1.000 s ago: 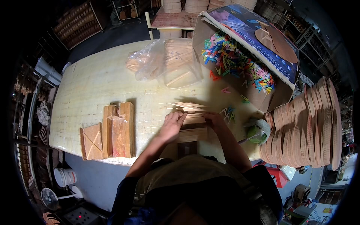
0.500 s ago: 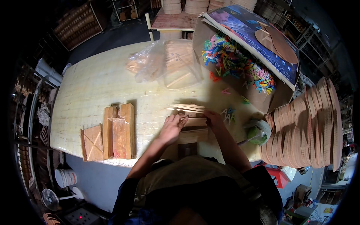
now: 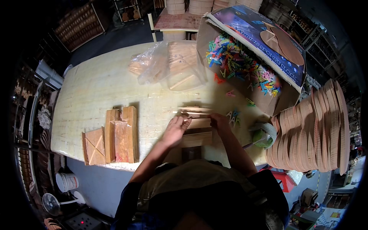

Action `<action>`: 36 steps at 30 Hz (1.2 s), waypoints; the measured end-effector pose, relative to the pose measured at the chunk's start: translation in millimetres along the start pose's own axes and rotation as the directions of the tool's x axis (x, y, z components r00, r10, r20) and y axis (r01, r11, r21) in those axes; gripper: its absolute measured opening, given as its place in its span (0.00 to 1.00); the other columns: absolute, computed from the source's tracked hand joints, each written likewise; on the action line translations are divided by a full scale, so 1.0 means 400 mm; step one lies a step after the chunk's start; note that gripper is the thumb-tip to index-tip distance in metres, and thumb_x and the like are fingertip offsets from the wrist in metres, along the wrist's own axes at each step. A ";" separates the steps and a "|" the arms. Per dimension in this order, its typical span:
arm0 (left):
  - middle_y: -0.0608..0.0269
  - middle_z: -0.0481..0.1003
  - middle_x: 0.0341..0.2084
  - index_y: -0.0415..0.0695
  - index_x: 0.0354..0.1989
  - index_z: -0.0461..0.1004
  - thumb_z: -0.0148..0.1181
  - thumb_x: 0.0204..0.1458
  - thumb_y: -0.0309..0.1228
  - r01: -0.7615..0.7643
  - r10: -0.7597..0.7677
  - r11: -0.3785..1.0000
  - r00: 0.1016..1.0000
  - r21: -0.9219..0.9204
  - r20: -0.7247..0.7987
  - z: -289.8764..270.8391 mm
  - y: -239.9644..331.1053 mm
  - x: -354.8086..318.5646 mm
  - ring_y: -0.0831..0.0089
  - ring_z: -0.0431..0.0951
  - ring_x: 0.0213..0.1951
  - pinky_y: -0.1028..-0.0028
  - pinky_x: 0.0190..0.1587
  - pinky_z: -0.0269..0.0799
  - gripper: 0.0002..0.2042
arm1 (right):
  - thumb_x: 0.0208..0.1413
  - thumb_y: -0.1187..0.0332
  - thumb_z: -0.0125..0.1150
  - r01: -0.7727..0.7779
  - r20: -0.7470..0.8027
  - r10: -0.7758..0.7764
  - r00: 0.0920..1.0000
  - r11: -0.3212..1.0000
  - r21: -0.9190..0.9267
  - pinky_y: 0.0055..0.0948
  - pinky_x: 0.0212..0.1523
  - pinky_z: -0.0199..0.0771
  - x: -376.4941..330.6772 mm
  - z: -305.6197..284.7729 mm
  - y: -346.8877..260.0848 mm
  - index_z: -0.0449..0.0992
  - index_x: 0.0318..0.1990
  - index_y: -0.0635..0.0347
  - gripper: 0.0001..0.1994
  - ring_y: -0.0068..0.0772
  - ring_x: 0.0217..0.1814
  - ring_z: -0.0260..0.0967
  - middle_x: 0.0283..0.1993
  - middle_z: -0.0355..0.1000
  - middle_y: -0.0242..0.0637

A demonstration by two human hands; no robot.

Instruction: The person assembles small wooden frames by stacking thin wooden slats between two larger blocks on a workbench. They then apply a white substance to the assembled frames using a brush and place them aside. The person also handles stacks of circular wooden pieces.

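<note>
My left hand (image 3: 177, 129) and right hand (image 3: 219, 122) both pinch thin wooden sticks (image 3: 194, 112) on the bench (image 3: 99, 84).

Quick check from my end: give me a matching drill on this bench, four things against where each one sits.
Things:
1. clear plastic bag
2. coloured clips
3. stacked wooden discs
4. flat wooden boards

Places:
A. inside the open cardboard box
B. near table edge, to the person's left
C. far side of the table, beside the box
D. right end of the table, leaning in tall piles

Pairs: 1-C, 2-A, 3-D, 4-B
</note>
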State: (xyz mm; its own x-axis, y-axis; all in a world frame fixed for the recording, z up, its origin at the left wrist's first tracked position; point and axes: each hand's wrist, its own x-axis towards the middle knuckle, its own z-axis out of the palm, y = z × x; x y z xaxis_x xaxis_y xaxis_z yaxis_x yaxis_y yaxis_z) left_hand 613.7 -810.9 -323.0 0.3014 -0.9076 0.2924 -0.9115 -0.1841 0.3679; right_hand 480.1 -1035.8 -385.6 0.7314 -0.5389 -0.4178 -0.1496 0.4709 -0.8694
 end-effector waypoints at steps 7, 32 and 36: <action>0.57 0.67 0.56 0.42 0.60 0.66 0.50 0.53 0.25 0.012 -0.013 0.998 1.000 -0.066 -0.002 0.024 -0.019 -0.010 0.57 0.65 0.56 0.66 0.61 0.60 0.22 | 0.53 0.66 0.57 -0.059 0.066 0.055 0.996 0.997 0.055 0.26 0.32 0.73 0.016 -0.012 0.003 0.78 0.36 0.62 0.09 0.25 0.30 0.71 0.31 0.74 0.33; 0.51 0.64 0.58 0.39 0.60 0.66 0.48 0.42 0.12 0.041 -0.033 0.989 0.998 -0.140 0.059 0.017 -0.010 -0.003 0.52 0.63 0.58 0.63 0.64 0.56 0.30 | 0.50 0.74 0.56 -0.094 0.307 -0.004 0.952 0.948 0.304 0.25 0.47 0.72 -0.082 -0.005 -0.008 0.74 0.48 0.66 0.17 0.28 0.42 0.72 0.42 0.74 0.37; 0.51 0.65 0.58 0.39 0.59 0.67 0.49 0.41 0.12 0.020 -0.015 0.990 0.999 -0.140 0.042 0.023 -0.013 0.001 0.52 0.63 0.57 0.64 0.63 0.57 0.30 | 0.49 0.76 0.56 -0.032 0.255 -0.029 0.966 0.972 0.231 0.27 0.51 0.72 -0.092 0.008 -0.009 0.70 0.54 0.70 0.22 0.33 0.47 0.73 0.47 0.74 0.43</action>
State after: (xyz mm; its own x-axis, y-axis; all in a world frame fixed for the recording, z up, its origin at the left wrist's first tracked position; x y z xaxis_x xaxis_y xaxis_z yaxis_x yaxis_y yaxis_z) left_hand 615.9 -813.7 -332.8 0.3026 -0.9199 0.2493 -0.8570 -0.1481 0.4936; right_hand 455.7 -1015.3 -366.3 0.8811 -0.3558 -0.3116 -0.0154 0.6368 -0.7709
